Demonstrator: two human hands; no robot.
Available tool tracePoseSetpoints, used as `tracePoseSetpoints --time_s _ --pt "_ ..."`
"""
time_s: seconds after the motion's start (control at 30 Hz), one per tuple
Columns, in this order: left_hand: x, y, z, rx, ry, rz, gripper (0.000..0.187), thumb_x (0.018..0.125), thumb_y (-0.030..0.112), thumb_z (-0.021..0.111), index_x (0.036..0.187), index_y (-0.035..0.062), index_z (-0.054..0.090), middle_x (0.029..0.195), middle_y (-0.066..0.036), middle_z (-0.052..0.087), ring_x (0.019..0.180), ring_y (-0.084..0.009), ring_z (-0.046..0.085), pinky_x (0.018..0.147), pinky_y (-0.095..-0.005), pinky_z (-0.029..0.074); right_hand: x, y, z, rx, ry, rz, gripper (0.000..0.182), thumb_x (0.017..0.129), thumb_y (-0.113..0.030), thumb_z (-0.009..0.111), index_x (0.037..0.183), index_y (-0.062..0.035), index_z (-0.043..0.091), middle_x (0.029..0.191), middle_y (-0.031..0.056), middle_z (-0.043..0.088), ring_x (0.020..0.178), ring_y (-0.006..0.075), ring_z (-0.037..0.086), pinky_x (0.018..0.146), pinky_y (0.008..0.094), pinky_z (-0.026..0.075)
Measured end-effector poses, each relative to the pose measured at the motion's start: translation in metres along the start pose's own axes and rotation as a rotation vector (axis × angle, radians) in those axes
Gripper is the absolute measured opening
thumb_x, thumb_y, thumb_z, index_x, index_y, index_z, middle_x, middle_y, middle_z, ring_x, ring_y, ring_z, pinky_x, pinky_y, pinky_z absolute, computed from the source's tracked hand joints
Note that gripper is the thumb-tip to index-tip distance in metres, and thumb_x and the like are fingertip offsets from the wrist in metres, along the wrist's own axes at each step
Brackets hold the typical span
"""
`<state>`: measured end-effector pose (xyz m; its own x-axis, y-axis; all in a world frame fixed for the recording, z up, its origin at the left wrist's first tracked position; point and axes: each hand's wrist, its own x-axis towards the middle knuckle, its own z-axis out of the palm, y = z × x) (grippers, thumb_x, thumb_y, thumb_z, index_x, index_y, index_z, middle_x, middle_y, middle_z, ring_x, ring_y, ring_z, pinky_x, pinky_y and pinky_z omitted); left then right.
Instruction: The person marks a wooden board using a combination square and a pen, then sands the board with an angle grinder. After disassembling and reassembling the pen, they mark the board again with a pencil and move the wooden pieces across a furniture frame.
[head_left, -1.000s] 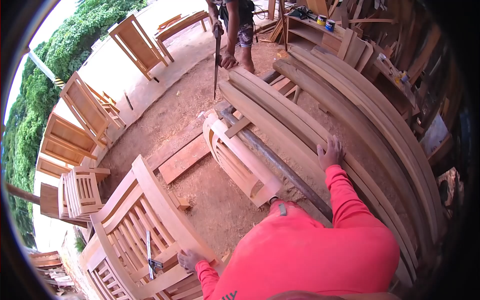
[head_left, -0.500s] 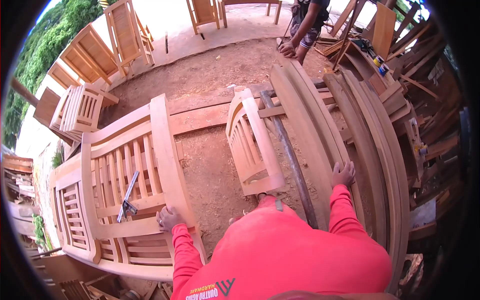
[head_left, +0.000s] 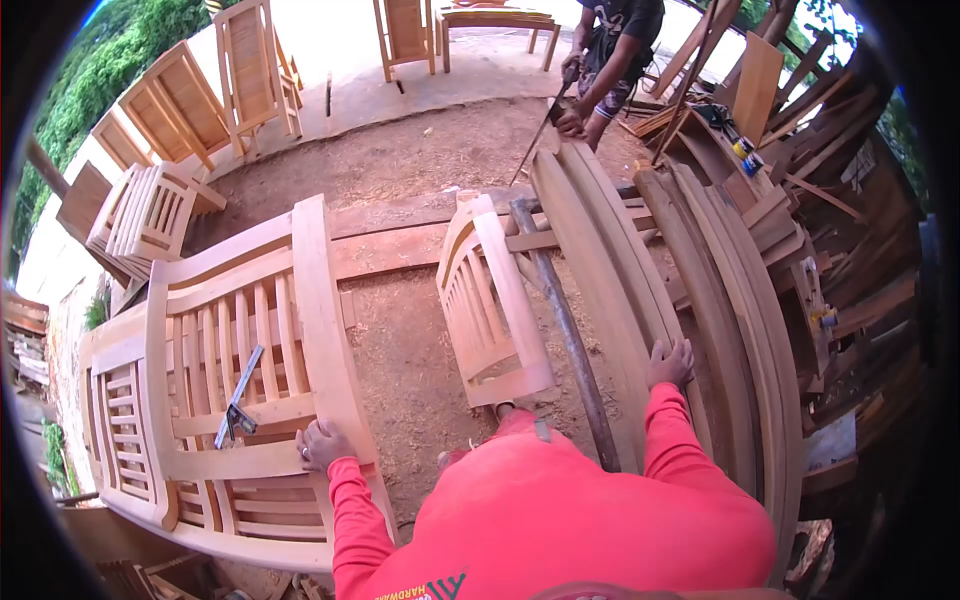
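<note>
My left hand (head_left: 323, 444) is at the corner of a slatted wooden panel (head_left: 318, 290), its fingers bent over the edge where rail and upright meet. A ring shows on one finger. On the panel's slats lies a combination square (head_left: 238, 398), a little left of that hand. To the right, my right hand (head_left: 670, 363) curls over the near part of a long wooden plank (head_left: 628, 255), which lies beside another plank. Between my arms leans a small slatted wooden frame (head_left: 515, 310), close to my legs.
At the planks' far end stands another person (head_left: 620, 60) holding a handsaw (head_left: 535, 140). A dark pole (head_left: 570, 320) runs alongside the planks. More curved timbers (head_left: 740, 300) lie to the right, near stacked scrap wood. Wooden panels (head_left: 180, 105) stand at the back left.
The other person's handsaw has come into clear view at the planks' far end. The scene has shifted slightly left in my view. Both my hands stay on the same wooden pieces.
</note>
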<state>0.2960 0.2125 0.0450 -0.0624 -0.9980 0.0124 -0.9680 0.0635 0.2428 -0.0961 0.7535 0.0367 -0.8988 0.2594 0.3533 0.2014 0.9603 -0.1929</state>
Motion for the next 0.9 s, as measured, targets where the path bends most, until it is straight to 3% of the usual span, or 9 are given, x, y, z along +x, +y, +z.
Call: tracePoseSetpoints --time_s 0.2,0.63,0.83,0.9 --pt "0.003 -0.009 0.011 0.016 0.027 -0.006 0.040 0.097 0.048 0.051 0.113 0.0174 0.072 0.128 -0.002 0.068 0.141 -0.0228 0.044 0.113 -0.0591 0.023 -0.003 -0.019 -0.023 0.030 -0.031 0.026 0.052 0.090 -0.043 0.069 0.133 -0.0141 0.061 0.149 0.0148 0.052 0.139 0.0355 0.046 0.109 0.0604 0.038" --pt "-0.002 0.004 -0.003 0.043 -0.022 -0.053 0.038 0.099 0.044 0.052 0.119 0.0159 0.070 0.133 -0.006 0.066 0.144 -0.0236 0.040 0.112 -0.0638 0.025 -0.003 -0.019 -0.023 0.058 -0.027 0.018 0.051 0.090 -0.041 0.070 0.132 -0.0129 0.061 0.149 0.0166 0.051 0.141 0.0368 0.044 0.110 0.0575 0.039" --pt "-0.001 0.000 -0.001 0.017 -0.047 -0.040 0.040 0.099 0.045 0.052 0.121 0.0157 0.069 0.135 -0.005 0.065 0.145 -0.0233 0.039 0.113 -0.0651 0.022 -0.004 -0.022 -0.027 0.030 -0.044 0.022 0.052 0.090 -0.041 0.069 0.133 -0.0130 0.061 0.150 0.0163 0.050 0.142 0.0369 0.043 0.111 0.0575 0.038" --pt "0.000 -0.001 0.000 0.028 -0.041 -0.027 0.041 0.099 0.046 0.050 0.118 0.0166 0.071 0.136 -0.007 0.065 0.144 -0.0241 0.040 0.112 -0.0602 0.025 -0.003 -0.017 -0.019 0.025 -0.029 0.013 0.052 0.090 -0.042 0.069 0.133 -0.0131 0.060 0.151 0.0163 0.050 0.142 0.0369 0.043 0.111 0.0575 0.038"
